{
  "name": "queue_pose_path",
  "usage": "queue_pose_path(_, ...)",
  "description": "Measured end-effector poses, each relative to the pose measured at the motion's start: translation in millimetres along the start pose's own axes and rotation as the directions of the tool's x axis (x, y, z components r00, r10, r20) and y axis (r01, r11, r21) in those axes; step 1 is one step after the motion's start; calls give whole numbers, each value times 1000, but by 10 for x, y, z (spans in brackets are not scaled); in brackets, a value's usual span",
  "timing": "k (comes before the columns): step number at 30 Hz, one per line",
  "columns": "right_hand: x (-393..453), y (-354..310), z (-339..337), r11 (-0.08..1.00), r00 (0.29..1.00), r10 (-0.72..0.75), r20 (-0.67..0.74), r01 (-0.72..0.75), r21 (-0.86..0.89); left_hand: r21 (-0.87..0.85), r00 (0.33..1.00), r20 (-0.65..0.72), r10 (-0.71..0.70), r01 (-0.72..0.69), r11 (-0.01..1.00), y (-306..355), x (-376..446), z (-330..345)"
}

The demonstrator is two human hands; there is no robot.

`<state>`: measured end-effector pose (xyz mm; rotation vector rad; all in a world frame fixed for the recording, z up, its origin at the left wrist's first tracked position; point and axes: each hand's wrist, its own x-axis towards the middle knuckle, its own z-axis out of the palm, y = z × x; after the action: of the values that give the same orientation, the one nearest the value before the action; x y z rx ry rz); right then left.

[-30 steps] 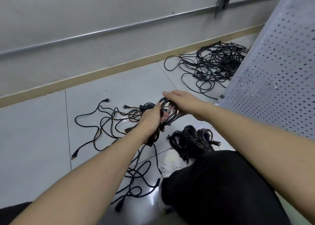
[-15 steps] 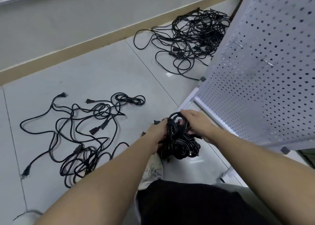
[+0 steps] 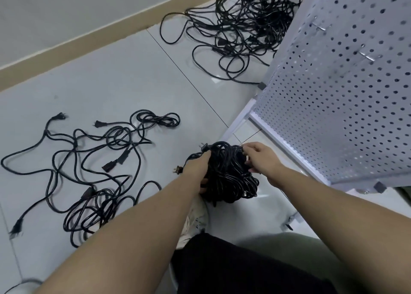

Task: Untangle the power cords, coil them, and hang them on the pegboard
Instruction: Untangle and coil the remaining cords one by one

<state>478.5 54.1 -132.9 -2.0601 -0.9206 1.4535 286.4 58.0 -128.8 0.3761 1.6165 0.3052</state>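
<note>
Two hands (image 3: 200, 169) (image 3: 259, 158) around one cord bundle (image 3: 229, 178)

Both arms are bare — no sleeves, no watch, no rings on the left hand (image 3: 198, 171) or right hand (image 3: 259, 160). Black trousers (image 3: 244, 269) cover the legs — one worn white shoe (image 3: 195, 220) peeks out.

Black bundle of coiled cords (image 3: 229, 178), glossy with pale glints. Black loose cords (image 3: 89, 160) over pale grey floor tiles (image 3: 111, 82) with thin dark grout lines. Black tangled heap (image 3: 240, 26) at the floor's far edge. Tan skirting strip (image 3: 77, 40) under a grey-white wall (image 3: 66, 4). White pegboard (image 3: 344, 93), regular grid of dark round holes. Black trouser leg (image 3: 244, 267); off-white shoe (image 3: 195, 218) with darker marks.
</note>
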Motion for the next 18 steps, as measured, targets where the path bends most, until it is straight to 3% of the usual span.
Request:
queue_pose_path(8, -440, -311, 118, 994, 995, -98, 22, 99, -49, 138, 994, -6, 109, -108, 985, -39, -454, -304)
queue_pose_path(12, -709, -473, 253, 987, 989, -146, 40, 148, -58, 118, 987, 15, 159, -160, 980, -68, -681, -575)
queue_pose_path(18, -1041, -628, 665, 966, 965, -158, 208, 195, -171, 111, 976, 10, 219, -219, 969, -233, -879, -1024)
